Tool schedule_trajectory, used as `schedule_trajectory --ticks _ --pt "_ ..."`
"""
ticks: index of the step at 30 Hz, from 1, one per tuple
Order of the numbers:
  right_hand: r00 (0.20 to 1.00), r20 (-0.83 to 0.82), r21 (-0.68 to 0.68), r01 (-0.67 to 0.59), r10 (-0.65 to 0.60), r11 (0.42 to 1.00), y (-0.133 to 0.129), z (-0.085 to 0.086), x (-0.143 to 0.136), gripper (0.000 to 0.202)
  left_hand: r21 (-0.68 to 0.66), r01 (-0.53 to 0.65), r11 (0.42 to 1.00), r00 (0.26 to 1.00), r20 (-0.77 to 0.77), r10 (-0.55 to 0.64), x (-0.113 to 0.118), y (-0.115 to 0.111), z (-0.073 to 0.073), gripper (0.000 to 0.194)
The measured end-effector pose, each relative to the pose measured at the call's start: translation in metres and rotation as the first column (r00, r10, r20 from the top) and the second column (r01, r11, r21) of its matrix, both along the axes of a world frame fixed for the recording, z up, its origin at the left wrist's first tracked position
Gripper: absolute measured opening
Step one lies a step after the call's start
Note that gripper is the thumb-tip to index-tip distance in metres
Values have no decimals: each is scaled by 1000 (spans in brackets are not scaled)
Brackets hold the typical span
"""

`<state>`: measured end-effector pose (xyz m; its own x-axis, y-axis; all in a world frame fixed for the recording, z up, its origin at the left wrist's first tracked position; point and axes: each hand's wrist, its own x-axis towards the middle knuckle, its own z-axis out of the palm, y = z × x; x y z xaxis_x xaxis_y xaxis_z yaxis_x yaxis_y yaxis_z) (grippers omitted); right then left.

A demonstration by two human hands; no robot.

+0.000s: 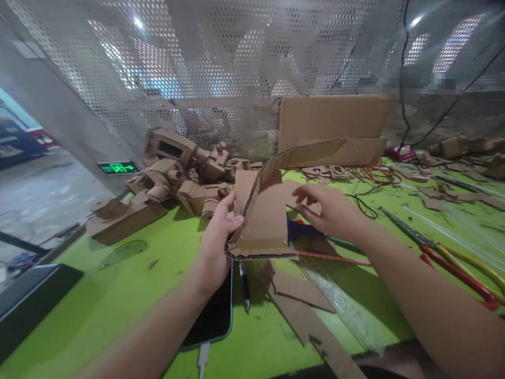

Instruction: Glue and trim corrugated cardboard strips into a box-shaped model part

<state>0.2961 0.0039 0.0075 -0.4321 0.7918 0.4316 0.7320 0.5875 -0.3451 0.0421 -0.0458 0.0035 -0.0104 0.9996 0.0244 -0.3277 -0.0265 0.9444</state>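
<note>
My left hand [216, 247] is closed around the left edge of a folded cardboard piece [268, 213], thumb on its inner face. This piece has raised walls along its left and near sides, and a long bent strip rises toward the back right. My right hand [331, 210] is to the right of it, fingers loosely curled and apart, with nothing visible between them. Just below those fingers is a dark blue object [302, 230], partly hidden by the cardboard and the hand, so its kind is unclear. A flat cardboard scrap [294, 196] lies behind the right fingertips.
Cardboard models [158, 179] crowd the back left. A phone [213, 310], a pen [245, 289], cardboard strips [303, 310] and a clear ruler [347, 310] lie in front. Red-and-yellow-handled shears [442, 252] rest at right. A perforated metal screen [236, 68] stands behind the green table [130, 295].
</note>
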Motion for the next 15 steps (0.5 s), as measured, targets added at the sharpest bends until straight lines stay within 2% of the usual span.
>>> schedule_trajectory --ticks 2,4,7,9,15 --pt "966 -256 99 -7 32 995 -5 4 -4 32 -37 26 999 999 -39 -27 2 -1 0 86" --pt "918 -364 164 -101 155 981 -12 5 -10 44 -82 84 993 994 -59 -89 2 -2 -3 91" --pt "918 -232 212 -275 322 938 -20 6 -18 49 -120 202 972 975 -68 -211 0 -4 -9 89" --pt "924 -119 214 -334 364 918 -22 5 -23 42 -110 266 958 957 -88 -276 -1 -7 -11 85" --pt "925 -116 224 -330 361 917 -27 3 -32 23 -76 353 933 909 -211 -361 -4 -12 -9 90"
